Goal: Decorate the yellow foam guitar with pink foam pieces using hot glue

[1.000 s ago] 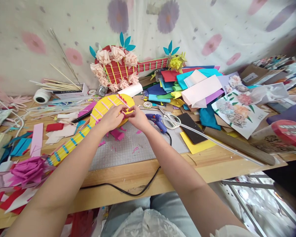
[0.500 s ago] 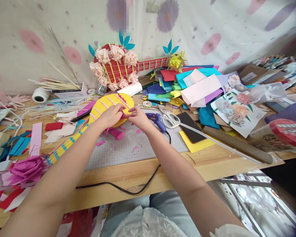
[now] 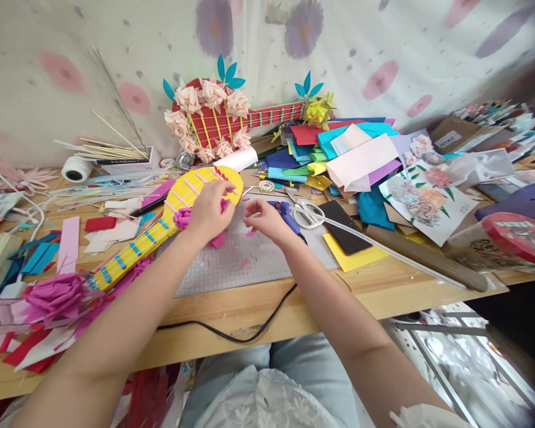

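The left hand (image 3: 211, 208) is covering part of the yellow guitar (image 3: 185, 187); its fingers are curling near magenta paper, but whether they are gripping it cannot be told. The guitar neck is extending toward 8 o'clock. A magenta flower (image 3: 182, 219) is lying at 9 o'clock. The right hand (image 3: 263, 219) is hovering empty, fingers loosely parted. At its 3 o'clock, a blue glue gun (image 3: 289, 219) is resting on the table (image 3: 365, 297).

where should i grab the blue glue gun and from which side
Probably the handle of the blue glue gun, from the near right side: it slants toward the person. The right hand hides the gun's front end, and a long clear stick stretches off rightward, so keep below that.
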`<state>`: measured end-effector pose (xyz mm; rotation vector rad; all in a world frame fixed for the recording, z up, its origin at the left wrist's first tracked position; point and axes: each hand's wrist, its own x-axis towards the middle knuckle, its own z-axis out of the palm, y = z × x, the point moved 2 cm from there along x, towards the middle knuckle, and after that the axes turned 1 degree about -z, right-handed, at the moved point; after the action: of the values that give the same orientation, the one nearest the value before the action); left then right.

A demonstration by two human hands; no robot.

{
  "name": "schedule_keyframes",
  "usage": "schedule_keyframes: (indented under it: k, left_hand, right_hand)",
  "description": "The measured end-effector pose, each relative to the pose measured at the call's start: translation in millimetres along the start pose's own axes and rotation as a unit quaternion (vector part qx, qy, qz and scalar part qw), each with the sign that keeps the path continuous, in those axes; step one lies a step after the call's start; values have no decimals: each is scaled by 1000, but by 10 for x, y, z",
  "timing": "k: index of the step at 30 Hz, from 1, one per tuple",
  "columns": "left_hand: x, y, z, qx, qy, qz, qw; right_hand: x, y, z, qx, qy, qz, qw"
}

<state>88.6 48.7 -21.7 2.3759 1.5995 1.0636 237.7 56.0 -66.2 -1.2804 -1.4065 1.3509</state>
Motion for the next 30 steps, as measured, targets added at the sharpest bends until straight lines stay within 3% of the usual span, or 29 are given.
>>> schedule_keyframes:
  k: [2, 4, 6, 8, 11, 13, 17, 20, 25, 30]
  left_hand:
    - [-198, 174, 144, -9, -38, 23, 999]
    - [-411, 286, 353, -5, -119, 33, 992]
    - [-580, 302, 553, 20, -163, 0, 986]
    - [-665, 248, 694, 43, -158, -63, 985]
    - [-664, 147, 797, 68, -135, -141, 978]
    - [-625, 112, 826, 65, -127, -169, 975]
    - [-565, 102, 875, 49, -108, -213, 970]
    - [-554, 104, 912, 34, -104, -244, 964]
    - [-563, 101, 910, 16, -101, -248, 963]
    - [-565, 84, 910, 12, -104, -250, 963]
  right_hand:
    - [-117, 117, -155, -19, -50, -10, 999]
    - [-255, 214, -336, -22, -134, -4, 991]
    - [-389, 276, -553, -45, -186, 15, 981]
    - [-497, 304, -776, -69, -212, 39, 974]
    - [-555, 329, -1070, -108, -151, 64, 981]
    - [-515, 363, -1191, -142, -64, 51, 986]
    - [-326, 449, -1202, -210, 129, -69, 967]
    - [-181, 508, -1052, -260, 146, -97, 950]
    - [-91, 525, -807, -354, 166, -64, 918]
    - [-108, 549, -651, -361, 201, -82, 907]
